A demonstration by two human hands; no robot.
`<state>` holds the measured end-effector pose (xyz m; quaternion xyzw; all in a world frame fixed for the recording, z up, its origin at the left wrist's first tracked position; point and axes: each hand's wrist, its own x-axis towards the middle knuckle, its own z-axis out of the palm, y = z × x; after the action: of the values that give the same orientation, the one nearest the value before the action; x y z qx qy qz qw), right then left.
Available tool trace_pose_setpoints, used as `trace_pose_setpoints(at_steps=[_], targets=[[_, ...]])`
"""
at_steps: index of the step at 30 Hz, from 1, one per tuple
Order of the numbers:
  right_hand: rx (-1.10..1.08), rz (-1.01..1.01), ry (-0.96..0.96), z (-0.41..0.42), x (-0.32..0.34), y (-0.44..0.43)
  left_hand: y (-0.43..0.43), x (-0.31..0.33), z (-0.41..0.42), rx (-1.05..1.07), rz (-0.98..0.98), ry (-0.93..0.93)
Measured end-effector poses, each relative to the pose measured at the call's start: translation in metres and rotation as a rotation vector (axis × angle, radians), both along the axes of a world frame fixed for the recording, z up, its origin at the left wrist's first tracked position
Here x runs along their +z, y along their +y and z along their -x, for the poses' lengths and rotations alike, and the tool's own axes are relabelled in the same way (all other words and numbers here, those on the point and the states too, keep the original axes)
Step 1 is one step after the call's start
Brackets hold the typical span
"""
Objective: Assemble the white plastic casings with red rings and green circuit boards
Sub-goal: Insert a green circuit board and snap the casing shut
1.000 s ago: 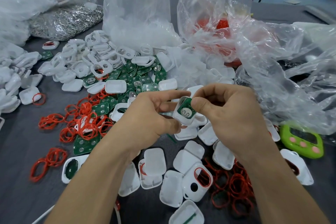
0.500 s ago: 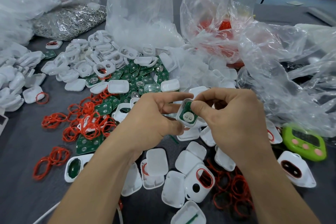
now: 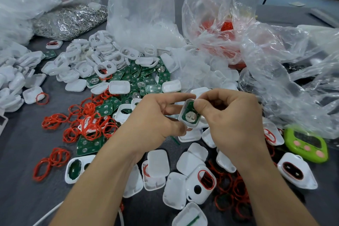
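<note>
Head view. Held up over the worktop [image 3: 22, 152], mid-frame: one white casing [image 3: 191, 125], tilted, open side toward the camera. Seated inside it: a green board [image 3: 185, 114] with a round silver disc [image 3: 191, 116] on its face.

Left hand [image 3: 152, 117]: pinches the casing from the left, forefinger along the top edge, thumb at the lower edge. Right hand [image 3: 234, 123]: pinches from the right, thumb tip pressed on the board's upper corner, other fingers curled behind.

Under the hands, flat on the worktop: loose shells [image 3: 157, 163], white, touching and overlapping. Among them a front shell [image 3: 200, 185] with a red ring in its oval opening and a small round hole beside that. Left of these, a second shell [image 3: 73, 170] with green showing through its opening.

Further left: red rings [image 3: 88, 125] in a tangled heap, more scattered apart toward the near edge. Behind the heap: loose boards [image 3: 146, 77], piled, with white frames [image 3: 95, 60] heaped just beyond. More rings [image 3: 231, 189] under the right forearm, partly hidden.

At the back: clear bags, one of white parts [image 3: 143, 29], one with red contents [image 3: 222, 29], a silvery one [image 3: 69, 20] far left. At the right edge, half under crumpled plastic: a green timer [image 3: 306, 145] with pink buttons, and near it a ringed shell [image 3: 297, 172].
</note>
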<state>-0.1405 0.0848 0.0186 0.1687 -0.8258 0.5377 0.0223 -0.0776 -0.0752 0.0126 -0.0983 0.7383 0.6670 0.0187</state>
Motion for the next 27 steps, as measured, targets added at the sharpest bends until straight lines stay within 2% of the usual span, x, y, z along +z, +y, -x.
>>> trace_pose_setpoints(at_steps=[8,19,27], targets=[[0.017,-0.002,0.005,0.000,0.000,0.000,0.001,0.000,0.000,0.008,0.011,0.001],[-0.053,-0.135,0.221,-0.009,-0.001,-0.006,0.003,0.000,0.001,0.025,-0.043,0.018],[-0.091,-0.115,0.288,-0.012,-0.002,-0.011,0.005,0.001,0.001,0.039,-0.081,0.018]])
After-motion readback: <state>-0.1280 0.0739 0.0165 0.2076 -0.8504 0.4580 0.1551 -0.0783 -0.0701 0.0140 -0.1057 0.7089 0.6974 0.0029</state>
